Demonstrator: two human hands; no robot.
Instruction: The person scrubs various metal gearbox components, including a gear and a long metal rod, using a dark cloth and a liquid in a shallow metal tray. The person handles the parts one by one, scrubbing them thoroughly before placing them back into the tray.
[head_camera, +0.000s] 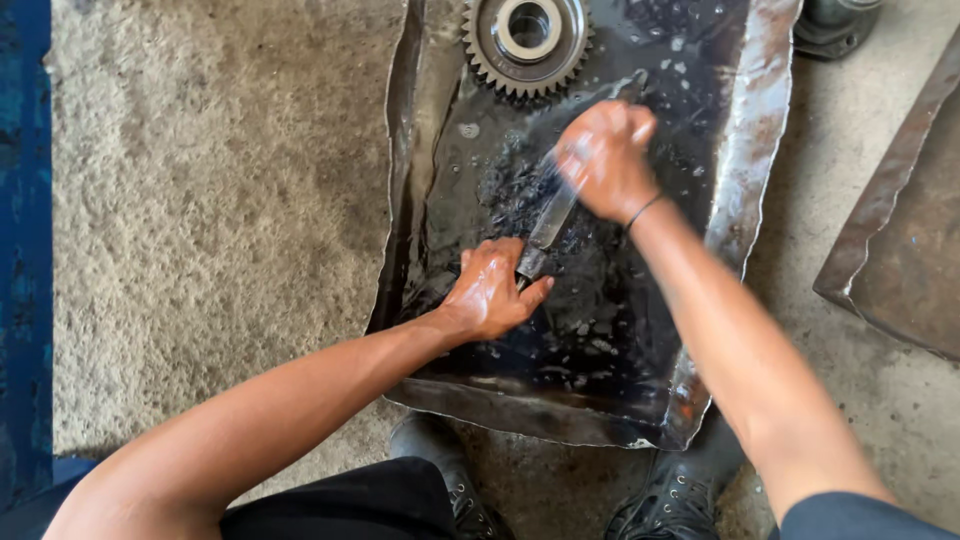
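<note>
There was one toothed grey steel gear (527, 38), one slim grey metal shaft (548, 225), two rusty sheet-metal trays (765, 120) (900, 250), and two hands (490, 292) (603, 158).

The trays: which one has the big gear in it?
The wet black tray under both hands holds the gear at its far end. The rusty tray at the right has none.

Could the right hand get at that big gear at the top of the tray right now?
Probably yes: the right hand hovers just below the gear, with only wet tray surface between.

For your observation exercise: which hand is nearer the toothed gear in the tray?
Right. The right hand is just below the gear; the left hand is lower, mid-tray.
</note>
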